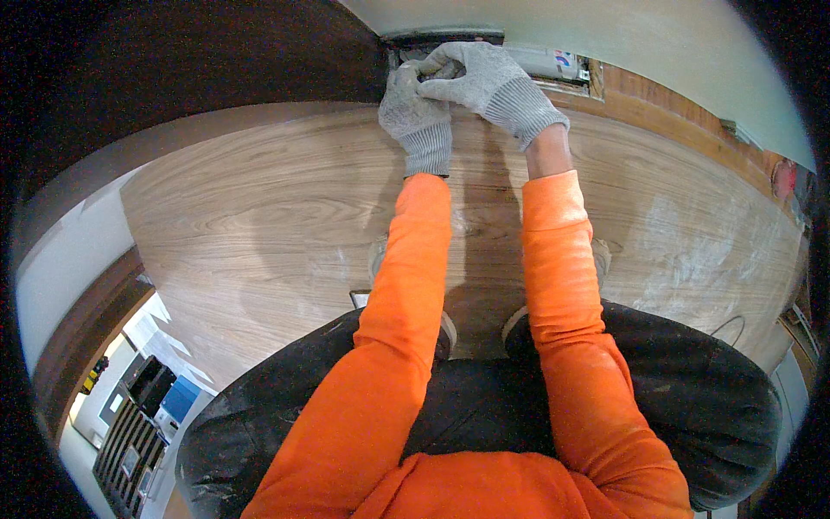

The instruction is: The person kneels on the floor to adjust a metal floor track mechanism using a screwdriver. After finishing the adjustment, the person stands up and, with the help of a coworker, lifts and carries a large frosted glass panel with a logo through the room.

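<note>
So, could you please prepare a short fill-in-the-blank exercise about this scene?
The left hand and right hand wear ____ gloves.
Both sleeves are bright ____.
The floor shows ____ grain.
The pale object with coloured marks lies nearer the ____ hand.
Missing words: grey; orange; wood; right.

We seem to be in an indoor room under building or repair work, whether in a home or an office we cannot tell. We see whitish smears [687, 238] across the wood-grain floor [320, 199] at right, bare timber [674, 108] edging the pale wall [683, 43] at upper right, and an opening onto another space at lower left.
</note>
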Demonstrator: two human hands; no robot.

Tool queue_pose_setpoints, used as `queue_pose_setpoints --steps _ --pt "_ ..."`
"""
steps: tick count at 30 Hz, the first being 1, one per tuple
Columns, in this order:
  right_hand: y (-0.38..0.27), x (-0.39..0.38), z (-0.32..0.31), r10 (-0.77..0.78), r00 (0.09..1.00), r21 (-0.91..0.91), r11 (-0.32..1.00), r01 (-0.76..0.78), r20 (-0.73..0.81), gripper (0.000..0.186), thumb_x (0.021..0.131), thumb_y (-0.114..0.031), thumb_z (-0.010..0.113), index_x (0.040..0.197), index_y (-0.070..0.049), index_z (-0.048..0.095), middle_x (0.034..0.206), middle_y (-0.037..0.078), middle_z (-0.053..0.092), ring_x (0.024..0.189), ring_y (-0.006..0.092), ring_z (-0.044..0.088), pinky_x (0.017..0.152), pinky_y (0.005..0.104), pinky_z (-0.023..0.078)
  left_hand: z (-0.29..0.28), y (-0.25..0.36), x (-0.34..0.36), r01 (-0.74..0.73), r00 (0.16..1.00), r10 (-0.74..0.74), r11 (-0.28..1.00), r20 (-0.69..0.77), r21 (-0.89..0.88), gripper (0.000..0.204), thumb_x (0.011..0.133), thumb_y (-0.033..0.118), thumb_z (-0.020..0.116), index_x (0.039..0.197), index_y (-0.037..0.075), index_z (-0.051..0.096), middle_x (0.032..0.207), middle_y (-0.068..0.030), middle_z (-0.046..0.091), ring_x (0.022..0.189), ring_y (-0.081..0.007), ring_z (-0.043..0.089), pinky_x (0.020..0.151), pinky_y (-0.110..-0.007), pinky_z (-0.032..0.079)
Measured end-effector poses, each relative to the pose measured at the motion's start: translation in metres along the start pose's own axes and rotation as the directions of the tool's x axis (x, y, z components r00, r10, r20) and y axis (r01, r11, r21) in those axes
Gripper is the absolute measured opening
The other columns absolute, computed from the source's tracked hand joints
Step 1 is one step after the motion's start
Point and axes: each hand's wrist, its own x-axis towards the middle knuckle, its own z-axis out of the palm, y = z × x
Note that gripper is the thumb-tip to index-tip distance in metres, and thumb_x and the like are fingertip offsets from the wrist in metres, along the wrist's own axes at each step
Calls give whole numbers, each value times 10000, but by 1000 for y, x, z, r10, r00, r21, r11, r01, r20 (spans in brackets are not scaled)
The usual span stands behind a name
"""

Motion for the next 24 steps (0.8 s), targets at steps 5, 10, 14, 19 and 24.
queue_pose_setpoints --steps 5,10,14,19,24 --pt "-2 0 9 -67 988 -81 995 56 -138 404 869 -392 706 1092 -55 727 970 161 742 907 321 716 847 403 561 -1 0 6 -27 997 24 999 -78 -37 286 724 233 789 949 139 641 893 -76 658 810 -306 674 679 -428 533" --pt "-1 0 10 -10 986 -66 998 -1 -169 333 881 -391 628 1026 -118 751 999 146 741 999 351 687 927 460 529 -7 8 5 40 996 -44 998 -81 -48 188 796 173 740 956 113 663 915 -91 679 832 -307 684 713 -426 541" --pt "8 1 12 -12 983 29 999 17 -182 302 889 -348 620 1022 -117 762 1006 145 741 991 354 685 925 464 524 -11 14 3 192 980 -197 975 -35 -114 176 859 147 688 1012 63 702 1005 -121 718 911 -300 701 798 -401 554" --pt "21 3 29 -4 964 80 996 26 -265 274 880 -306 617 1014 -122 770 1006 138 743 977 354 685 918 466 521 -7 22 6 315 941 -336 919 -51 -238 217 885 103 670 1075 4 705 1052 -152 731 914 -282 718 818 -376 554" --pt "27 4 42 21 950 40 999 -9 -311 264 883 -266 592 1016 -119 767 1015 137 742 972 352 685 920 467 519 -9 26 11 583 793 -604 712 83 -390 219 925 98 660 1095 -36 696 1004 -153 742 860 -225 720 778 -346 561"
